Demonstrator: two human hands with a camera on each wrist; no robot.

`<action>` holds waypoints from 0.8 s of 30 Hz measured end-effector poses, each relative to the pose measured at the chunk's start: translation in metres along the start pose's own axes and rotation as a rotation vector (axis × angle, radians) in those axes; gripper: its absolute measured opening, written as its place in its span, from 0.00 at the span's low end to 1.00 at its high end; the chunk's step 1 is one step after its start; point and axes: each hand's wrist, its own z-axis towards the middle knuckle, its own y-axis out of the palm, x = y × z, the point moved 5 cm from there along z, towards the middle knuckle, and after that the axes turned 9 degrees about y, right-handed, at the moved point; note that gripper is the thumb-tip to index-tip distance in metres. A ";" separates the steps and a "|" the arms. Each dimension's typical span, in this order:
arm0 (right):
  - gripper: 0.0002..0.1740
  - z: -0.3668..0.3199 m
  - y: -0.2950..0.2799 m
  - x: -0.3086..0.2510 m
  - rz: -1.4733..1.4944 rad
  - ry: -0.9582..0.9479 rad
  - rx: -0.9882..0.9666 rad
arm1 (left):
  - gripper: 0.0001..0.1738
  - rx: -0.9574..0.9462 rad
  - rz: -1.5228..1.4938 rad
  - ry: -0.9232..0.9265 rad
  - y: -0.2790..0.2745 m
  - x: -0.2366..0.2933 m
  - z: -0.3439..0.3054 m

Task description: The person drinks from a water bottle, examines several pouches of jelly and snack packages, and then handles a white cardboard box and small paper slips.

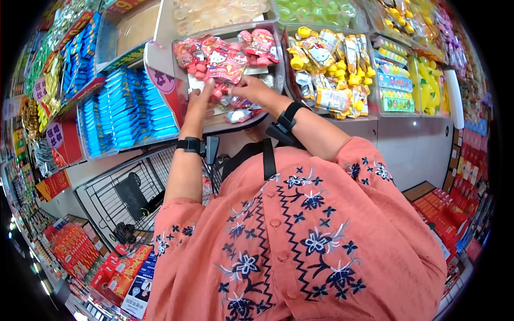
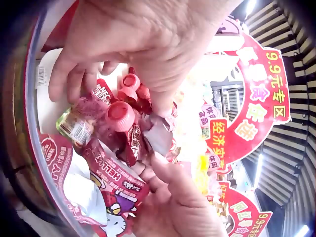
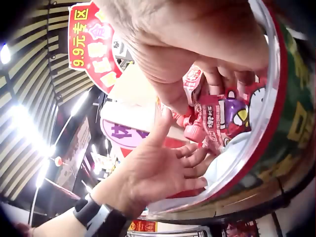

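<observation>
Both hands reach into a clear-walled bin (image 1: 182, 109) of pink pouches (image 1: 218, 58) with cartoon cat prints and pink screw caps. My left hand (image 1: 199, 104) is at the near left of the pile; in the right wrist view its palm shows, fingers loosely spread and thumb by a pink cap (image 3: 194, 132). From the right, my right hand (image 1: 258, 91) grips a printed pink pouch (image 2: 116, 173), with its thumb in front and fingers partly hidden behind. More pink caps (image 2: 121, 116) stick up between the hands in the left wrist view.
Right of this bin stands one of yellow-capped pouches (image 1: 334, 69); blue packets (image 1: 123, 107) fill the left one. Bins of clear and green jelly-like packs (image 1: 316, 12) lie behind. A wire shopping cart (image 1: 118, 198) is at lower left. Black cameras (image 1: 211, 150) are strapped to the wrists.
</observation>
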 end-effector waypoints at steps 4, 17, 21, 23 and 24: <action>0.23 -0.025 0.005 -0.023 0.001 0.002 -0.025 | 0.45 -0.076 -0.112 -0.040 0.000 -0.002 0.002; 0.33 -0.008 0.002 -0.001 0.577 0.245 -0.017 | 0.47 -0.066 -0.181 -0.089 0.006 0.002 0.003; 0.33 -0.002 0.000 -0.005 0.627 0.226 -0.023 | 0.48 -0.139 -0.152 -0.068 0.018 0.018 0.002; 0.31 0.000 -0.001 -0.009 0.601 0.212 -0.006 | 0.49 -0.192 -0.115 -0.041 0.022 0.028 0.002; 0.30 0.001 -0.001 -0.010 0.589 0.207 0.015 | 0.50 -0.207 -0.071 -0.038 0.023 0.031 0.002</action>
